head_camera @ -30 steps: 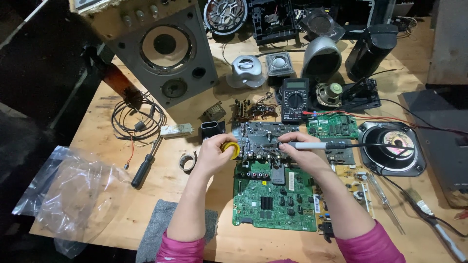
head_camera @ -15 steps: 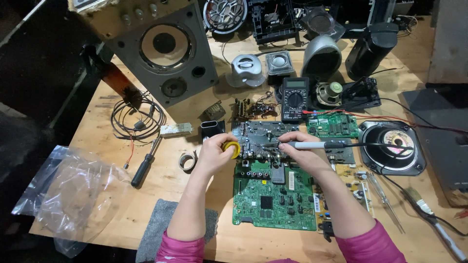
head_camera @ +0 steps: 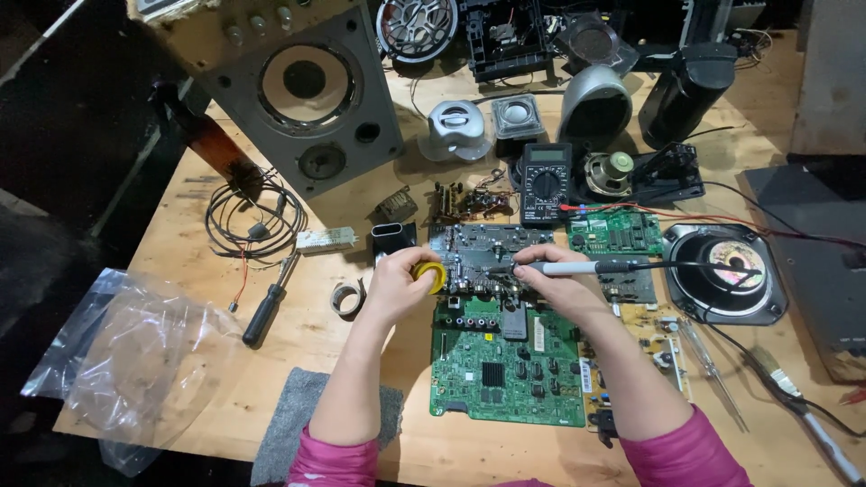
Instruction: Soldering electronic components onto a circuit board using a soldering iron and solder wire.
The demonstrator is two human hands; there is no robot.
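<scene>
Soldering iron (head_camera: 586,267) tip hidden behind right hand (head_camera: 550,284).

Circuit board (head_camera: 505,370) lies flat at counter (head_camera: 180,271) centre, near edge. Multimeter (head_camera: 545,183) sits behind it; speaker cabinet (head_camera: 302,90) far left rear. Screwdriver (head_camera: 266,307) and plastic bag (head_camera: 135,361) lie left; loose speaker cone (head_camera: 726,271) right. Tape roll (head_camera: 346,298) rests left of the board.

An electronics repair workshop: a wooden bench (head_camera: 225,361) crowded with circuit boards (head_camera: 505,361), speakers (head_camera: 307,90) (one opened up), a multimeter (head_camera: 545,183) and screwdrivers (head_camera: 268,307).
</scene>
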